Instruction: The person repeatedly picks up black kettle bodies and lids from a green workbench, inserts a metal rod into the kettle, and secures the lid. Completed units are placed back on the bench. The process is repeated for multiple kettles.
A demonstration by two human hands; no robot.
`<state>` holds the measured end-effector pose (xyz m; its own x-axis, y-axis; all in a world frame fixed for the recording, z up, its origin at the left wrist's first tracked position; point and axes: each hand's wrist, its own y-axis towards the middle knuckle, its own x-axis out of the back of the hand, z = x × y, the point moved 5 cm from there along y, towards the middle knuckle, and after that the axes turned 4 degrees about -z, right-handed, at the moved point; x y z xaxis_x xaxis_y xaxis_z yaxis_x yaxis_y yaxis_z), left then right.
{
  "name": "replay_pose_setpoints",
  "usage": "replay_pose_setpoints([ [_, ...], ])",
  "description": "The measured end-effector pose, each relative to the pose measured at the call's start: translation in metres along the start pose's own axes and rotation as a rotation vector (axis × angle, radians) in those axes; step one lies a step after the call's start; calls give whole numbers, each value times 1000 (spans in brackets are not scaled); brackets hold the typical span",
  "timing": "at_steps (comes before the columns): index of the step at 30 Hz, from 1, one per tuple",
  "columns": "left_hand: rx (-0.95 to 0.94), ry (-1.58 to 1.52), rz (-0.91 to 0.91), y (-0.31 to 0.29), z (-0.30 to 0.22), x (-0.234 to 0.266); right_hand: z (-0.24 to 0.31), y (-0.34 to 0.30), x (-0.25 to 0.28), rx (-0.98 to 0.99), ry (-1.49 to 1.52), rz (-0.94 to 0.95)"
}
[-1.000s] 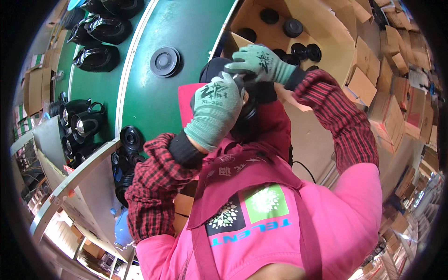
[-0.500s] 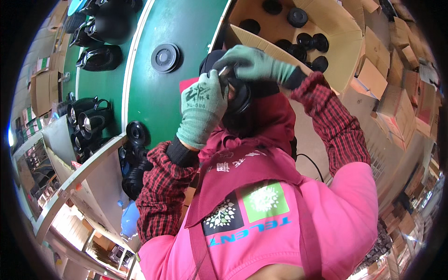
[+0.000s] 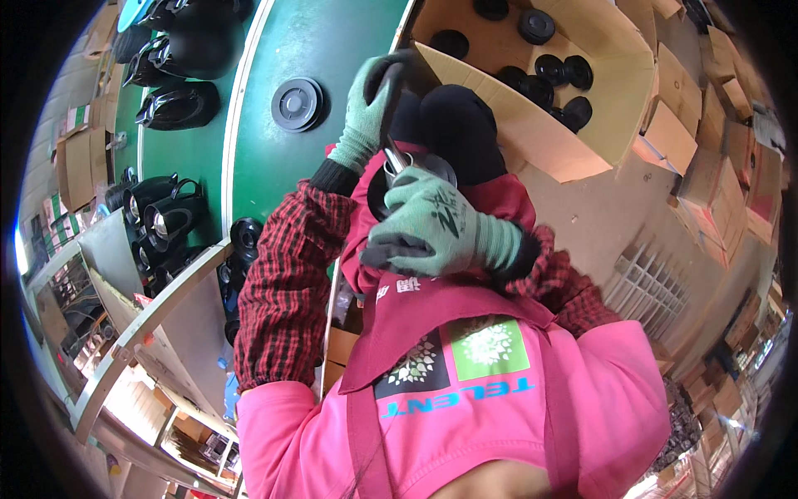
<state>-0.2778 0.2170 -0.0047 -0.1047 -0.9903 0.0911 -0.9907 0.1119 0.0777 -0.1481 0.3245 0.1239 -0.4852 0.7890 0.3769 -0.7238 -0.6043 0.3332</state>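
Observation:
My right hand (image 3: 445,229), in a green glove with dark fingertips, is closed over my lap, its fingers curled. It grips a dark rounded part (image 3: 378,198), mostly hidden behind the glove. A shiny metal piece (image 3: 394,160) sticks up from that part. Farther forward, my left hand (image 3: 371,108), gloved alike, is raised by the green table's right edge, near the carton. Its fingertips are blurred, and whether anything is in them cannot be made out. Left of that hand, a black round lid-like disc (image 3: 297,105) lies on the green table (image 3: 274,179).
An open carton (image 3: 573,158) holding several black round parts stands at the front right. Black kettle-like vessels (image 3: 179,104) line the table's far left side. More black parts (image 3: 246,239) sit by the metal rail (image 3: 158,312). Cardboard boxes (image 3: 715,204) are stacked on the right.
My hands have parted. The left has moved forward, away from the dark part; the right has come back toward my body and now grips that part. The view has shifted slightly.

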Motion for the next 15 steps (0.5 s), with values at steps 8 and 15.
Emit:
replay_pose_setpoints([
  [8, -678, 820, -395, -26, -84, -6, -178, 21, 4, -105, 219, -483],
  [15, -280, 1001, -347, -72, -105, 27, -178, 47, -32, 280, 38, 73],
])
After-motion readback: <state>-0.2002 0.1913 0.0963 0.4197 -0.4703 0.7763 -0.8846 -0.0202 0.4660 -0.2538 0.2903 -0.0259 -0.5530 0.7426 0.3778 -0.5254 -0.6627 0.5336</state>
